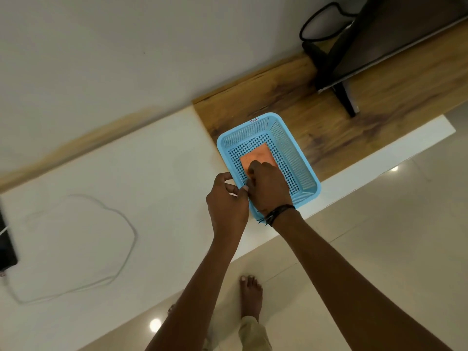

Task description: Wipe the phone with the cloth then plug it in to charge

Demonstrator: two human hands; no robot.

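A light blue perforated basket (300, 150) stands where the white counter meets a wooden top. An orange cloth (258, 157) lies flat on its floor. My right hand (268, 186) reaches into the basket, fingers curled down onto the near end of the cloth. My left hand (225, 203) pinches the basket's near-left rim between thumb and fingers. At the far left edge lies a dark flat phone (6, 247), mostly cut off by the frame. A white cable (126, 224) loops over the counter and ends by the phone; I cannot see the joint.
A dark TV (392, 34) on a stand (347, 97) occupies the wooden top (367, 117) at the back right, with a black cord (316, 24) looped behind it. A white wall runs behind the counter. My bare foot (250, 297) is on the tiled floor below.
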